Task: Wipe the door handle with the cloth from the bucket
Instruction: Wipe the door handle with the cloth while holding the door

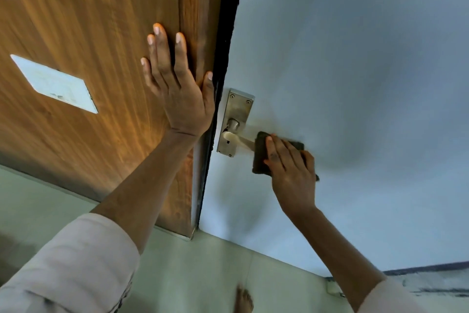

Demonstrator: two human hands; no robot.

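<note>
Left hand (pixel 181 95) laid flat and wide open on the brown wood-grain door frame panel (pixel 88 33), fingers spread toward 12 o'clock, thumb touching the black rubber edge strip (pixel 225 41); nothing held. Right hand (pixel 291 168) pressed over the dark folded cloth (pixel 260 157), fingers curled down on it and gripping it against the pale blue-grey painted door (pixel 355 58). Cloth wrapped around the outer end of the cream-coloured lever door handle (pixel 234 138), at 3 o'clock from the brushed steel backplate with screws (pixel 234 119). Near end of the handle uncovered, just beside the plate. White rectangular switch plate (pixel 54 84) at 9 o'clock from the left hand, well apart. Light rolled sleeve (pixel 76 262) on the left arm. Bare foot (pixel 243 300) on the pale green tiled floor (pixel 190 274) at 6 o'clock. Bucket not seen.
</note>
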